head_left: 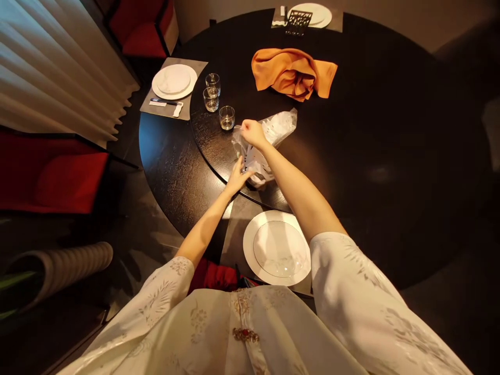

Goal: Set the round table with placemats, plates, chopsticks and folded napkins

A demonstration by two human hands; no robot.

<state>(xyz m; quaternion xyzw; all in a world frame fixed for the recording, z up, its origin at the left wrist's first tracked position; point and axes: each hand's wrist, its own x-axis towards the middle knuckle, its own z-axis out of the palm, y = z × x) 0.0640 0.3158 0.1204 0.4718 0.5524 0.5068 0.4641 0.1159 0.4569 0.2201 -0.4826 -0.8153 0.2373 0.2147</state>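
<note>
Head view: nearest me, a white-rimmed plate (250, 251) sits at the edge of the dark round desk (172, 172). Beyond it, my right grip (253, 133) clenches a clear plastic bag (282, 126) of white pieces; my left grip (236, 178) touches its lower side, open or closed I cannot tell. The bag looks light, soft and slippery, easiest held by its bunched plastic. A fragile glass tumbler (227, 117) stands just beyond; an orange napkin (294, 73) lies farther off.
</note>
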